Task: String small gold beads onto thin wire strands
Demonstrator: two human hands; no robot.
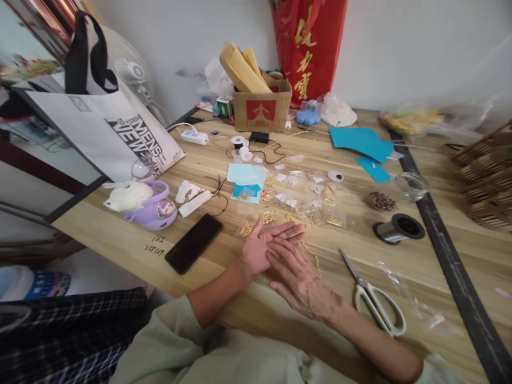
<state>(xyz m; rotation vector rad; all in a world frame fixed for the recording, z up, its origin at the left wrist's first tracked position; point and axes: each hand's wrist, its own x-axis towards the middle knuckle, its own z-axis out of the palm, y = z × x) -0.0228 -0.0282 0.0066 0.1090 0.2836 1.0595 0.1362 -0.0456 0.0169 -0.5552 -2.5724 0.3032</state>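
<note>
Palm up, my left hand has its thumb and fingers stretched out. Across its palm lie the extended fingers of my right hand, back side up; I see nothing held, though the contact area between the palms is hidden. A thin gold chain rests on the table beside my right hand. Just beyond the fingertips are several small clear bags of gold beads and, farther back, bags of silver pieces. Scissors with pale handles lie to the right of my right forearm.
A black phone and a purple teapot-shaped thing are on the left. A wire spool stands right, near a black strip along the table. Behind are blue cards, a cardboard box and a red bag.
</note>
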